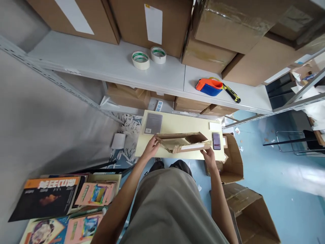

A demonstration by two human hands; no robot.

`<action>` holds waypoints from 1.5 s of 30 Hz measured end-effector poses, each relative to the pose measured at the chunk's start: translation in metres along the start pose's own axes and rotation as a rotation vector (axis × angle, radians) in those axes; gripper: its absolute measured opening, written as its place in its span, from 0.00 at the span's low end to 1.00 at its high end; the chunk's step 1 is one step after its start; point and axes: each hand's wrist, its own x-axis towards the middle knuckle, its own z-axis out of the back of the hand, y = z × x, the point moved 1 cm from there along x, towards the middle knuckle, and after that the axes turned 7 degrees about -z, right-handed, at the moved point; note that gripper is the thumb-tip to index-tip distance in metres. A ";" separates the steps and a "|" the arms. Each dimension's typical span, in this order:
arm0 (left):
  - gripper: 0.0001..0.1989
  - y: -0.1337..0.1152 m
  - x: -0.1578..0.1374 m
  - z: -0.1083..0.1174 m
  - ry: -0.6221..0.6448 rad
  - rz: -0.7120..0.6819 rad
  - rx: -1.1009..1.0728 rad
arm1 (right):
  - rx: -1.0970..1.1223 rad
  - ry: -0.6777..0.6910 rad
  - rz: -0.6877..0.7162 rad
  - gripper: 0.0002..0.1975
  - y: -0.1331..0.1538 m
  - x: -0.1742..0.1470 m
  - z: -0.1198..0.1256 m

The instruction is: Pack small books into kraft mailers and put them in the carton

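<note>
Between my two hands is a flattish open cardboard box [192, 147], tilted above the pale yellow table [175, 121]. Its inside shows, and a white strip runs along its near side. My left hand [152, 146] grips its left end, while my right hand [209, 157] is closed on the right corner. Beyond my left hand a grey, flat packet with a barcode label [153, 123] lies on the table. Close to my right hand lies a phone [216, 141], with a small white box [214, 126] behind it.
A grey shelf [101, 57] over the table's far side bears large cartons, tape rolls [140, 60], an orange-blue tape dispenser [209, 87] and a yellow-black utility knife [231, 93]. Open cartons [235, 159] stand at right. Magazines [48, 196] are stacked at left; paper scraps [128, 135] litter the floor.
</note>
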 end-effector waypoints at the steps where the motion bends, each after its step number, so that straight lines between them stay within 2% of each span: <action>1: 0.24 0.002 0.007 -0.002 0.021 -0.001 0.005 | 0.000 -0.007 -0.002 0.28 -0.001 0.004 -0.003; 8: 0.21 0.015 0.049 -0.044 0.040 0.024 0.002 | 0.053 0.076 -0.048 0.32 -0.010 0.039 -0.015; 12: 0.22 0.018 0.059 -0.059 -0.030 0.102 -0.014 | 0.062 0.146 -0.087 0.29 -0.016 0.060 -0.006; 15: 0.29 0.014 0.049 -0.054 -0.155 0.172 -0.007 | 0.062 0.139 -0.126 0.29 -0.014 0.077 0.011; 19: 0.38 -0.001 0.020 -0.045 -0.266 0.332 -0.064 | 0.076 0.185 -0.131 0.32 -0.004 0.106 0.029; 22: 0.43 -0.015 0.003 -0.048 -0.308 0.436 -0.093 | 0.087 0.235 -0.132 0.36 0.007 0.127 0.029; 26: 0.45 -0.029 -0.001 -0.063 -0.303 0.515 -0.086 | 0.132 0.309 -0.166 0.41 0.021 0.144 0.016; 32: 0.42 -0.042 0.021 -0.083 -0.301 0.496 -0.071 | 0.226 0.455 -0.213 0.38 0.030 0.142 0.010; 36: 0.42 -0.051 0.039 -0.089 -0.293 0.440 -0.067 | 0.226 0.420 -0.228 0.37 0.026 0.135 0.026; 41: 0.44 -0.059 0.054 -0.090 -0.227 0.438 -0.089 | 0.244 0.343 -0.265 0.37 0.017 0.123 0.042; 45: 0.42 -0.065 0.058 -0.088 -0.172 0.375 0.051 | 0.277 0.309 -0.233 0.33 0.018 0.111 0.041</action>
